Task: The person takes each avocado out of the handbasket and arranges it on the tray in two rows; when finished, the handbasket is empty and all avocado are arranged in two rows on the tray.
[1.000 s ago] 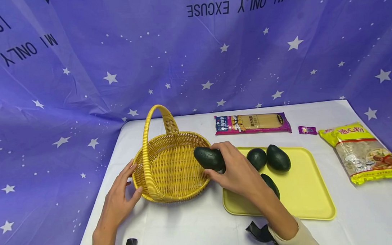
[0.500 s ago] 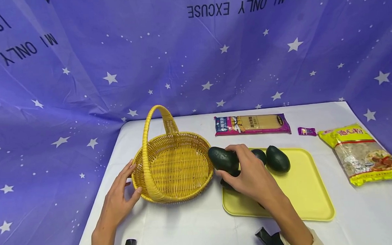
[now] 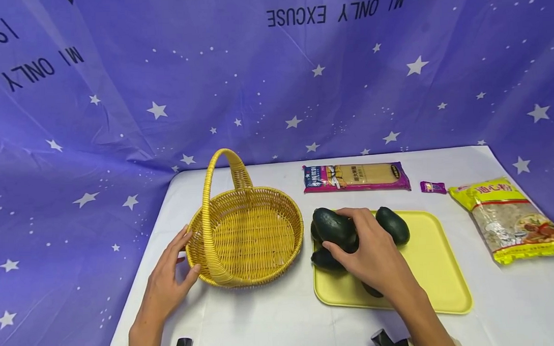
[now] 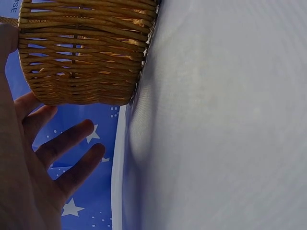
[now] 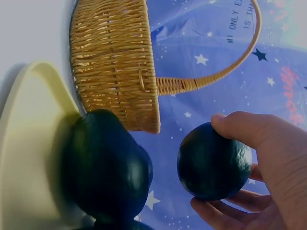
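Note:
My right hand (image 3: 376,256) pinches a dark green avocado (image 3: 332,224) between thumb and fingers, over the left part of the yellow tray (image 3: 445,274). In the right wrist view, the held avocado (image 5: 211,165) hangs apart from another avocado (image 5: 105,165) on the tray. More avocados lie there, one behind the hand (image 3: 392,225) and one at the tray's left edge (image 3: 327,261), partly covered by the hand and its load. My left hand (image 3: 166,284) rests at the left side of the yellow wicker basket (image 3: 256,237), thumb and fingertips at its rim, fingers loosely extended.
A purple noodle packet (image 3: 357,177) lies behind the tray, with a small purple sachet (image 3: 433,187) to its right. At the far right is a yellow food bag (image 3: 512,218). The basket's tall handle (image 3: 210,211) arches up on its left. A starry purple cloth (image 3: 274,91) hangs behind.
My right hand has moved right with the avocado, from the basket's right rim to over the tray. My left hand and the basket have stayed put.

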Available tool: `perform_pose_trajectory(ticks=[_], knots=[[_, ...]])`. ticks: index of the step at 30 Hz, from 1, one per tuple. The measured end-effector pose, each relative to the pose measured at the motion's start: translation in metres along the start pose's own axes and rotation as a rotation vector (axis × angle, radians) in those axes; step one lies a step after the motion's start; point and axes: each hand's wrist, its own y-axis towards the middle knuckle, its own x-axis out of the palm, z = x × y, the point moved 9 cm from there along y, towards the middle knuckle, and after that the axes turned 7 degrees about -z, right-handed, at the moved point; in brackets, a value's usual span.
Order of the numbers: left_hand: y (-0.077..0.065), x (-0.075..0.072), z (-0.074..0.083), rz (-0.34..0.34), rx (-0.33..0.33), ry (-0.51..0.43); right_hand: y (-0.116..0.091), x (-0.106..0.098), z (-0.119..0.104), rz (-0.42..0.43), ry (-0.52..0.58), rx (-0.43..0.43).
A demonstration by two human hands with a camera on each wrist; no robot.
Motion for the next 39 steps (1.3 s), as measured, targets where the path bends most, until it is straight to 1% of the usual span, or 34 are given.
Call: perform_pose_trajectory(ticks=[9,17,22,29,35,39], knots=[[-0.001,0.001,-0.001,-0.003,-0.011,-0.01,-0.015,-0.01,0.015,0.057,-0.018,0.011],[0.0,0.001,0.0,-0.005,-0.002,-0.015,-0.031,-0.028,0.031,0.137,-0.02,0.038],[0.0,0.001,0.0,-0.008,-0.009,-0.022,-0.039,-0.037,0.039,0.179,-0.052,0.053],[-0.001,0.002,-0.001,-0.009,-0.012,-0.028,-0.05,-0.045,0.055,0.19,-0.077,0.127],[-0.002,0.001,-0.001,0.001,-0.014,-0.014,-0.062,-0.048,0.07,0.212,-0.084,0.145],[-0.002,0.002,-0.002,0.0,-0.015,-0.01,-0.068,-0.048,0.08,0.207,-0.103,0.18]])
